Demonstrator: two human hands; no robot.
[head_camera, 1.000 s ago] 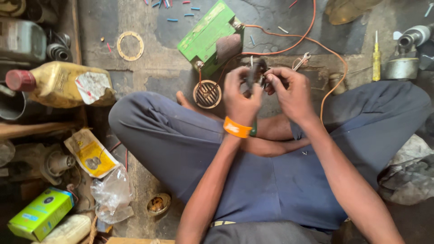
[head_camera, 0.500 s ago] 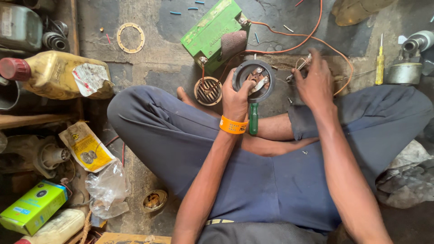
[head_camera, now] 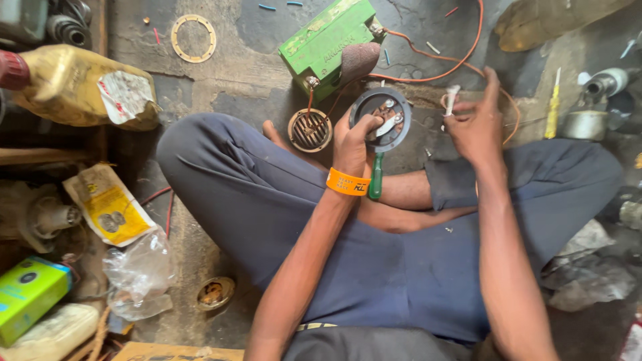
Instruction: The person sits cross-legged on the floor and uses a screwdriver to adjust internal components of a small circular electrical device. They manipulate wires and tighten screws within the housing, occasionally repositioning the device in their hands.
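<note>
Head view, looking straight down at a person seated cross-legged on a stained concrete floor. Take the green battery (head_camera: 328, 39) as the landmark. Just below it, toward the person, the left hand (head_camera: 353, 139) is clenched around a round dark disc-shaped part (head_camera: 382, 119), holding it tilted so its open face shows small metal contacts inside. The same hand pins a green-handled screwdriver (head_camera: 376, 179) against the palm, with the handle hanging down past an orange wristband (head_camera: 347, 182).

To the right of the battery and lower, the right hand (head_camera: 476, 122) is partly open with its fingers spread, pinching a small pale piece (head_camera: 452, 99); what that piece is cannot be told. An orange wire (head_camera: 468, 50) runs from the battery's right end and loops toward that hand. Directly below the battery lies a round grille (head_camera: 310, 130) on the floor, just beside the left hand. Far left of the battery lies a yellow jug (head_camera: 80, 87), and a flat brass ring (head_camera: 193, 38) lies nearer to it on that side. Well to the battery's right stands a yellow screwdriver (head_camera: 552, 107).

The disc looks rigid and light enough for one hand. Its rim seems the safe place to grip, since the contacts inside appear thin and easily bent. The wire is limp and would snag if pulled.
</note>
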